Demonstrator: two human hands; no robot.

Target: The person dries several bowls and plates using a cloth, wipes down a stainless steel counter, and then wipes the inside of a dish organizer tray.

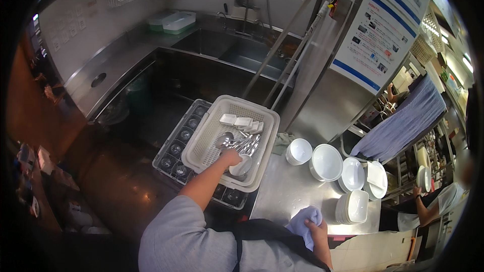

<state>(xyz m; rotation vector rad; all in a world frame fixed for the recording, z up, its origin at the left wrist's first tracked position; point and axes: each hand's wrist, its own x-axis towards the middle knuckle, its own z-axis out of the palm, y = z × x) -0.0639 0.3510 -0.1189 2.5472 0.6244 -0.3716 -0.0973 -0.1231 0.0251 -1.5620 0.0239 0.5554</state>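
My left hand (230,157) reaches down into a white perforated plastic basket (200,147) and grips the edge of a small round white dish (242,165); its fingertips are partly hidden. Just beyond the hand lie several metal spoons (247,144) and a ladle-like utensil (225,139). Small white rectangular dishes (243,122) stand in a row at the basket's far side. A bunched light-blue cloth (305,221) is held in my right hand (318,230), above the front edge of the steel counter (280,192).
Beneath the basket sits a rack of glasses (176,148). White bowls (300,151) and stacked rectangular dishes (351,207) occupy the counter at right. Long poles (291,41) lean by the steel sink (245,54). A person (431,206) holding plates stands at far right.
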